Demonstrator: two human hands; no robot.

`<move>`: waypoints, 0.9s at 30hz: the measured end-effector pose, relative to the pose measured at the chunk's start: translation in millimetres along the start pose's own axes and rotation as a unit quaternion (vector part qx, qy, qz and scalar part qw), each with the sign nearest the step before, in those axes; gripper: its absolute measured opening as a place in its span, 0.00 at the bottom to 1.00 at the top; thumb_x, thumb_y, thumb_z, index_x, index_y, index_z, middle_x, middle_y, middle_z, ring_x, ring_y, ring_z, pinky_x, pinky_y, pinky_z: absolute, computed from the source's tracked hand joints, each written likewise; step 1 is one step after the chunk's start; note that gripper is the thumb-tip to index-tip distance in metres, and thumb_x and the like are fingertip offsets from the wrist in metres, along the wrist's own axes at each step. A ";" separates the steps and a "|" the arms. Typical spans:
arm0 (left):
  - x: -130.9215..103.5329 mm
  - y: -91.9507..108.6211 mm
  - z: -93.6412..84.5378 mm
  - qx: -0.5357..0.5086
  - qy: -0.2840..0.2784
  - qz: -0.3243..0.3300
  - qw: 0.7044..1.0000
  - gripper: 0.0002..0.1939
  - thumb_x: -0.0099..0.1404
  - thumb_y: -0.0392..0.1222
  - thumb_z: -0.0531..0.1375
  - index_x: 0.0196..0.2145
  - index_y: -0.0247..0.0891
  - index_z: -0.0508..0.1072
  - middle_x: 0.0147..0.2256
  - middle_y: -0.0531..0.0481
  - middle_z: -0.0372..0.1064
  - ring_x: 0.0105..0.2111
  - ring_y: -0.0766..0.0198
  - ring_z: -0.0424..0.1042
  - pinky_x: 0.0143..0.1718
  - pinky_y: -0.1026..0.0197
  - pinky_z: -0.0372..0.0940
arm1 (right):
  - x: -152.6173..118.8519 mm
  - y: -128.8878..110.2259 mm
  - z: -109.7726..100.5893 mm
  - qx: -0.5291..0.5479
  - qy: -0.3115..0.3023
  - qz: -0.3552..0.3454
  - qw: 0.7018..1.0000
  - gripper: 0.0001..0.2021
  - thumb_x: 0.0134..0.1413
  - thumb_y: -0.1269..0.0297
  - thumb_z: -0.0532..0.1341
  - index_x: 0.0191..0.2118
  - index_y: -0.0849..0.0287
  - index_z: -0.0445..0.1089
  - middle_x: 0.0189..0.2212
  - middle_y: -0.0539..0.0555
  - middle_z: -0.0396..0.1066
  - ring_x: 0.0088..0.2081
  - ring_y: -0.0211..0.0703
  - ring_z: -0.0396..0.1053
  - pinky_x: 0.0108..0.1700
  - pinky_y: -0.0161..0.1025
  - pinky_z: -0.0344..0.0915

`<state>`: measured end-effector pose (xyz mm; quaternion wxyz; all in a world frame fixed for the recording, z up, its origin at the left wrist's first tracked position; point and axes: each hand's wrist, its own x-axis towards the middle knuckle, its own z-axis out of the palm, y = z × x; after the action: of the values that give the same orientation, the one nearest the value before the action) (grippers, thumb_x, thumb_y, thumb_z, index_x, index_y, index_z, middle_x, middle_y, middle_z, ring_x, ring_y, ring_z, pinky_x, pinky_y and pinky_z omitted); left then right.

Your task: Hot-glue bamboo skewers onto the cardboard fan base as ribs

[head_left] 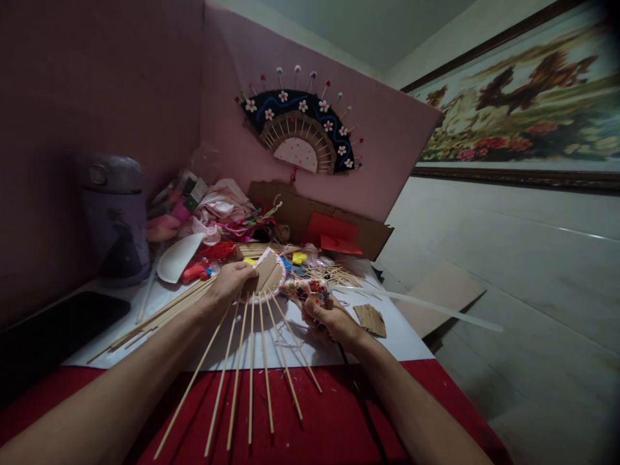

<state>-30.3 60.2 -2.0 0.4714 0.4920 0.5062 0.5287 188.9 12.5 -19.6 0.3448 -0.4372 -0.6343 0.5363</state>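
My left hand [235, 279] pinches the edge of a half-round cardboard piece [269, 274] with a pale, patterned rim. Several thin wooden sticks [251, 374] fan out from its straight edge towards me, over the red cloth. In my right hand [334, 318] is a flower-patterned hot glue gun [303, 290], its front end pointing left at the cardboard. A long translucent glue stick [445, 309] extends to the right from the gun, and a dark cord hangs below. Whether the nozzle touches the cardboard, I cannot tell.
A finished-looking fan [303, 129] hangs on the pink board behind. Left stand a purple bottle [116, 219] and a dark phone-like slab [68, 329]. Loose sticks [159, 316], a white curved piece [179, 258], red paper [334, 232] and a cardboard scrap [371, 320] lie around.
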 end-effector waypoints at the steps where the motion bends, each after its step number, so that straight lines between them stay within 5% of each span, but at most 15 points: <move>1: -0.3 0.1 0.1 0.001 0.001 0.001 1.000 0.06 0.41 0.41 0.58 0.17 0.36 0.66 0.12 0.57 0.57 0.12 0.71 0.55 0.11 0.68 0.48 | 0.2 0.2 0.0 0.001 0.001 0.001 1.000 0.24 0.46 0.40 0.58 0.23 0.59 0.62 0.15 0.45 0.54 0.12 0.30 0.52 0.09 0.30 0.49; 21: 0.2 -1.7 0.4 -0.015 -0.001 0.003 1.000 0.05 0.41 0.40 0.58 0.15 0.37 0.65 0.11 0.56 0.57 0.11 0.71 0.55 0.11 0.68 0.46 | 0.0 -1.0 2.3 0.000 -0.013 0.002 1.000 0.25 0.44 0.39 0.60 0.23 0.61 0.61 0.14 0.43 0.54 0.11 0.28 0.51 0.08 0.28 0.48; 27: -1.0 0.9 0.6 -0.003 -0.007 0.003 1.000 0.07 0.42 0.40 0.58 0.14 0.37 0.63 0.10 0.57 0.56 0.10 0.71 0.53 0.11 0.68 0.46 | 2.6 0.3 1.4 0.023 0.031 0.004 0.999 0.25 0.43 0.38 0.59 0.23 0.59 0.62 0.16 0.45 0.55 0.12 0.29 0.52 0.08 0.29 0.48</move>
<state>-29.6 59.2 -1.1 0.4751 0.4959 0.4994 0.5281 186.7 14.4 -20.2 0.3727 -0.4479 -0.6088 0.5383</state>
